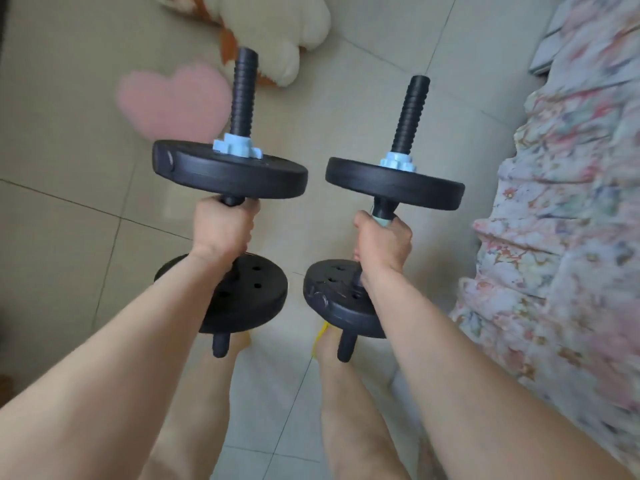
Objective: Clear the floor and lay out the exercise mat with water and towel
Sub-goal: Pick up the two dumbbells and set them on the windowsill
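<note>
I hold two black dumbbells above the tiled floor [69, 237], one in each hand. My left hand [223, 230] is closed around the handle of the left dumbbell [230, 169], which has black plates and a pale blue collar nut. My right hand [382, 242] grips the handle of the right dumbbell [394, 188], built the same way. Both bars point away from me, threaded ends up. No mat, water or towel is in view.
A pink heart-shaped cushion [173, 98] and a cream and orange plush toy [277, 29] lie on the floor ahead. A bed with a floral cover [561, 220] runs along the right side. My legs and yellow slippers [320, 336] are below the dumbbells.
</note>
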